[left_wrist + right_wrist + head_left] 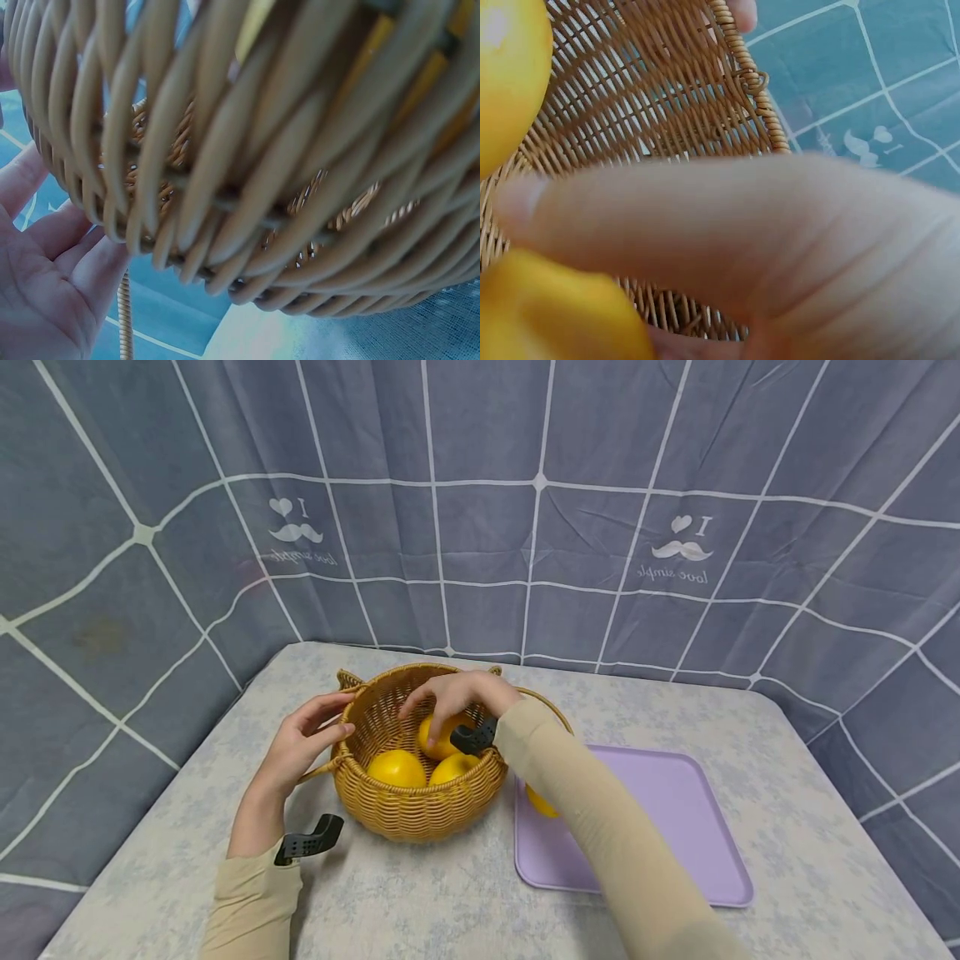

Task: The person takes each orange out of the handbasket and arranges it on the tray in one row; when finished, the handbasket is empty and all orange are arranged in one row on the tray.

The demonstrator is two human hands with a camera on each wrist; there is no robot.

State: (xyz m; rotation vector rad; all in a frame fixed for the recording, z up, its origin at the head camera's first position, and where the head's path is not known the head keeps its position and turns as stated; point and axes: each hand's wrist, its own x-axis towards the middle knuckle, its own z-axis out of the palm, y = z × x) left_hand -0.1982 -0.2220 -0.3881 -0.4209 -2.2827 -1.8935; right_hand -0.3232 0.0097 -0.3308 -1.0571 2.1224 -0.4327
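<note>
A round wicker basket (pixel 420 810) stands on the table with several yellow fruits inside. My left hand (pixel 303 743) holds its left side, thumb and fingertips at the rim; in the left wrist view the fingers (pixel 67 232) lie along the woven wall. My right hand (pixel 457 693) reaches down into the basket over the rear fruit (pixel 431 727). Its index finger stands apart from that fruit, while the thumb overlaps it. From the right wrist, the straight thumb (pixel 667 217) passes between one fruit (pixel 506 82) and a lower fruit (pixel 555 315).
A lilac tray (pixel 675 810) lies to the right of the basket, partly under my right forearm. One yellow fruit (pixel 542 803) sits on the tray's left side, half hidden by the sleeve. A grey checked curtain (pixel 487 535) hangs behind the table.
</note>
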